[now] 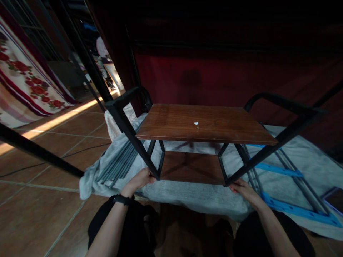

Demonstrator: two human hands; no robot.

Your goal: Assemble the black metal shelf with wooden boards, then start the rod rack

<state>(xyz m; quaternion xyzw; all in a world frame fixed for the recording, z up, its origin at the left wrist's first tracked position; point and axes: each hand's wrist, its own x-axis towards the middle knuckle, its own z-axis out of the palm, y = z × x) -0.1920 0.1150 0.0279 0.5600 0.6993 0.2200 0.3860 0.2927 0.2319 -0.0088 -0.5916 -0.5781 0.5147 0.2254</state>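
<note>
A small two-tier shelf [203, 125] with wood-grain boards and black metal side frames stands in front of me on a grey cloth [184, 200]. A small white mark shows on its top board. My left hand [140, 179] is closed around the bottom near corner of the left side frame [131, 137], its fingertips partly hidden. At the matching corner of the right side frame [257, 160], my right hand [244, 191] grips with curled fingers. The lower board [191, 167] lies between the two hands, shaded by the top one.
Several grey metal tubes [120, 160] lie on the cloth at left. Blue perforated pieces with grey tubes [300, 210] lie at right, near a dark flat object [334, 200]. Behind stands a dark red panel [171, 78]. A black bar [40, 151] crosses the tiled floor [29, 221].
</note>
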